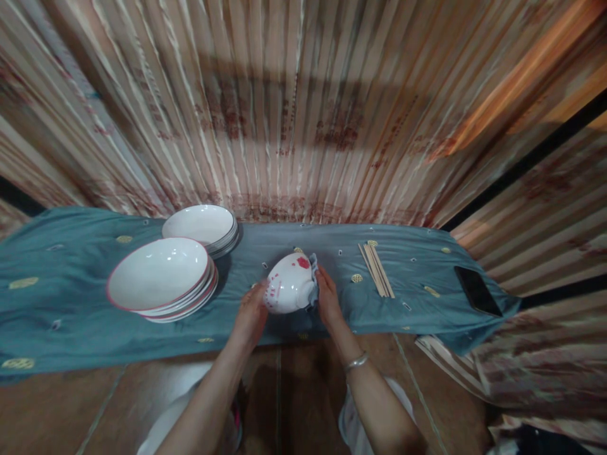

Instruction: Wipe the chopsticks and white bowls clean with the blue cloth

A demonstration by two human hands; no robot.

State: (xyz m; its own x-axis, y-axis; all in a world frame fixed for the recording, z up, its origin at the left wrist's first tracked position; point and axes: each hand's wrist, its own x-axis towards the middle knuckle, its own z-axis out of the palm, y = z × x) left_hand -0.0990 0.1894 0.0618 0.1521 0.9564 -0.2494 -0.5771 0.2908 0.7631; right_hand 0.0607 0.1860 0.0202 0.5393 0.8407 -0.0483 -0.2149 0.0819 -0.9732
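Note:
Between my hands a white bowl [287,287] with red flower marks is tipped on its side, its foot turned to the right. My left hand [252,313] grips the bowl by its rim on the left. On the other side my right hand [328,294] is closed on a grey-blue cloth [313,281], pressed against the bowl's foot. The fingers of both hands are partly hidden behind the bowl and the cloth.
A teal patterned cloth covers the table [265,237]. Left stand a stack of red-rimmed plates [161,275] and a stack of dark-rimmed plates [202,224]. To the right lie several chopsticks [377,270] and a black phone [477,291]. A pleated curtain [284,126] hangs behind.

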